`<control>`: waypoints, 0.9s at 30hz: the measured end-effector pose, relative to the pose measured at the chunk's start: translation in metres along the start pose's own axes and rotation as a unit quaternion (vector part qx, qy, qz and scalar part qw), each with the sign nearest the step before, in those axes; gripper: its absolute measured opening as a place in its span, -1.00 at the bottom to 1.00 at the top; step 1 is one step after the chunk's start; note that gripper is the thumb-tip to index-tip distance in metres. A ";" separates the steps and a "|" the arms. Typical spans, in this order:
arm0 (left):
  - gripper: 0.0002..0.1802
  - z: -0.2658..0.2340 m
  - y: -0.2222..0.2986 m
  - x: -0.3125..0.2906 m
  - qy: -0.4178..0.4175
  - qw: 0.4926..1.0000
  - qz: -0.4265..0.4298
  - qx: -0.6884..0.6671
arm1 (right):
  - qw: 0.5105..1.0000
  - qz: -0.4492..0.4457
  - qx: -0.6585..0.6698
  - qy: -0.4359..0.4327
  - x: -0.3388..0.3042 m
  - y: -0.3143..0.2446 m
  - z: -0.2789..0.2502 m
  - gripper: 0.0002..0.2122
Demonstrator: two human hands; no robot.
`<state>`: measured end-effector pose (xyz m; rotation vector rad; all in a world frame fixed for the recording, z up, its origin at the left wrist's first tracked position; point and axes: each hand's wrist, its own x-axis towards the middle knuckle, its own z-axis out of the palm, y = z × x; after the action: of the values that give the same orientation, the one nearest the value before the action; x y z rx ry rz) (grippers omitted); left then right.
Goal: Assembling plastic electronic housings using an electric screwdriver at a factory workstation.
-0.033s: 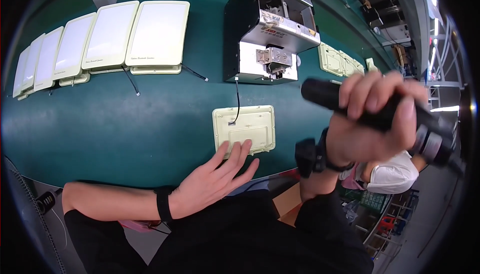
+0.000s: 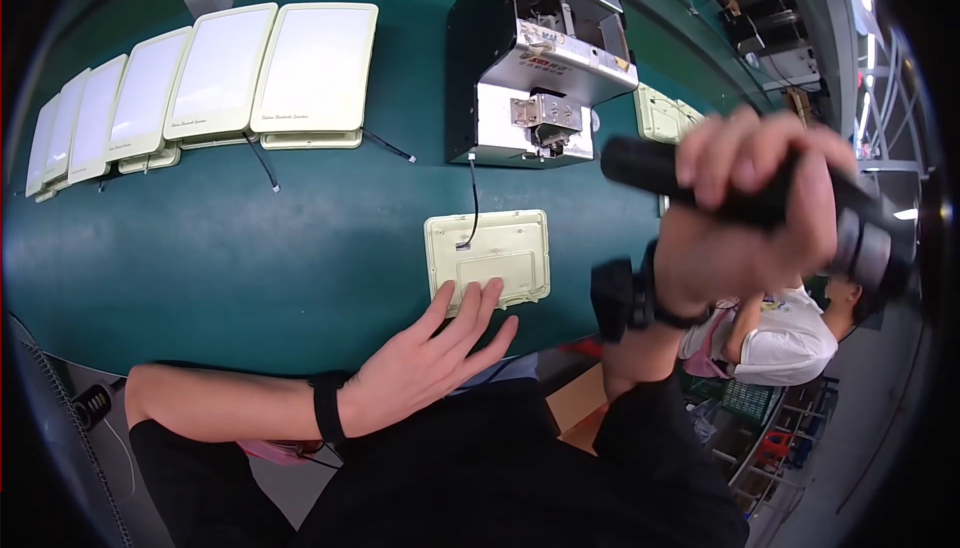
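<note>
A pale cream plastic housing [image 2: 520,258] lies on the green bench in front of me, its ribbed, recessed face up. A short black cable rises out of a slot in it towards the machine. My left hand [image 2: 425,363] rests on its near edge, fingers spread and flat. To the right, my right hand [image 2: 765,188] is raised above the bench, wrapped round a black cylindrical electric screwdriver [image 2: 645,168]. It is held roughly level and blurred by motion; its tip cannot be made out.
A black and silver screw-feeder machine [image 2: 545,78] stands beyond the housing. White-faced cream panels [image 2: 318,68] lean in a row at left, with cables [image 2: 262,163] trailing. More cream housings [image 2: 660,116] lie at right. A person in white [image 2: 790,343] sits at right, near a green crate [image 2: 748,400].
My right hand and the screwdriver have shifted slightly upward. More of the person at right shows below it. My left hand and the housing stay put.
</note>
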<state>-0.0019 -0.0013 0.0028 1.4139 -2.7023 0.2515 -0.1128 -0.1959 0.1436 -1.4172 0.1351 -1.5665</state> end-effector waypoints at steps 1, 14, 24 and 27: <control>-0.37 -0.001 -0.001 0.000 0.000 1.000 -0.007 -0.011 | 0.999 0.006 -0.054 -0.006 0.007 0.010 0.003 -0.81; -0.33 -0.002 -0.003 0.002 -0.006 0.999 -0.027 -0.018 | 0.997 0.032 -0.060 -0.027 0.000 -0.002 -0.002 -0.87; -0.33 -0.004 -0.004 0.002 -0.010 0.999 -0.019 -0.038 | 0.985 0.052 -0.162 -0.021 0.008 0.013 0.001 -0.86; -0.33 -0.004 -0.005 0.002 -0.009 0.999 -0.017 -0.030 | 0.991 0.085 -0.098 -0.038 -0.009 -0.002 -0.013 -0.85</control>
<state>0.0004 -0.0052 0.0072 1.4514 -2.6731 0.1537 -0.1262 -0.1948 0.1345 -1.5725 0.3625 -1.3873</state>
